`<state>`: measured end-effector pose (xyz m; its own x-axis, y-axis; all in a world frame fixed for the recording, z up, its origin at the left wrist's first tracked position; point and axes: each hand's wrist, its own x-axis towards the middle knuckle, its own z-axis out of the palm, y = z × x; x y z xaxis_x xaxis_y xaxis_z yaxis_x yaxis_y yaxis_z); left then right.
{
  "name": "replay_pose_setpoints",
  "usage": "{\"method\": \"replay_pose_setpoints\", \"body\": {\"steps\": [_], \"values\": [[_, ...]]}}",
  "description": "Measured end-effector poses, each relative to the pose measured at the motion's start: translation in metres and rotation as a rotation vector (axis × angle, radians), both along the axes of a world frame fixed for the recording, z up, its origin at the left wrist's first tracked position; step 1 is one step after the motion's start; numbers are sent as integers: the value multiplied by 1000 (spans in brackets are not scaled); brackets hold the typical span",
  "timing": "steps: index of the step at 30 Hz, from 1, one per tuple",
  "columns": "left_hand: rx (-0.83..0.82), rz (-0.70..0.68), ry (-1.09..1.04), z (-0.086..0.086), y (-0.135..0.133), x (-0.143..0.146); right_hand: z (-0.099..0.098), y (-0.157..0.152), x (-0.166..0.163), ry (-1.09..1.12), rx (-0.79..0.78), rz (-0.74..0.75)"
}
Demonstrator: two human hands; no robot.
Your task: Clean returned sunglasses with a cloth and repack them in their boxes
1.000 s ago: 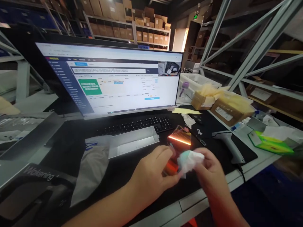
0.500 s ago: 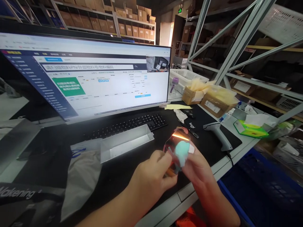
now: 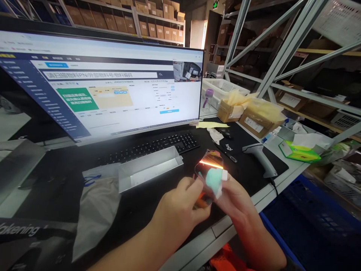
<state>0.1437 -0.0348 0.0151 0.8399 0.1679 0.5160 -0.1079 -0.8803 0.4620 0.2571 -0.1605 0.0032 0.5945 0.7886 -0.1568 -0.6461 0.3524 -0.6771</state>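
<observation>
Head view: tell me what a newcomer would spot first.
A lit monitor fills the upper left. Below it, right of centre, an orange streak glows across a shiny see-through sheet. The left hand grips the sheet; the right hand holds a pale wad.

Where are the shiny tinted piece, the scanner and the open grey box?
Shiny tinted piece (image 3: 210,164), head view: the bright streak across it.
Scanner (image 3: 265,161), head view: its handle.
Open grey box (image 3: 149,162), head view: far inner wall.

The black mat (image 3: 239,165) reads "logi"; the dark object (image 3: 39,230), "akening".
</observation>
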Motion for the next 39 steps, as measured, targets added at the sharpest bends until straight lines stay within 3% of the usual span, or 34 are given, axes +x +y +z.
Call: {"method": "replay_pose_setpoints", "body": {"steps": [5,10,12,15,17,20,23,27,32,34,37,39], "values": [[2,2,-24,1,0,-4,-1,-5,-4,-191,-1,8],[-4,-37,-75,3,-2,-8,4,-33,7,-742,-100,-12],[13,-15,-100,5,-2,-7,10,-46,10,-1008,-250,-254],[79,29,-124,8,-1,-4,22,-62,3,-1291,-445,-809],[83,26,-121,10,-1,-3,31,-66,-5,-1493,-449,-979],[53,1,-115,11,-1,-4,44,-60,-15,-1821,-385,-898],[15,-27,-125,11,-1,-7,48,-47,-21,-1988,-346,-767],[-63,-116,-123,10,2,-10,36,-36,-34,-2144,-288,-695],[-131,-200,-141,12,4,-10,24,-38,-35,-2392,-86,-672],[-141,-207,-133,12,3,-9,31,-39,-27,-2357,-143,-634],[-152,-176,-122,10,2,-7,48,-36,-13,-2134,-316,-744],[-166,-155,-114,8,1,-7,55,-32,-12,-2021,-350,-817]]}}
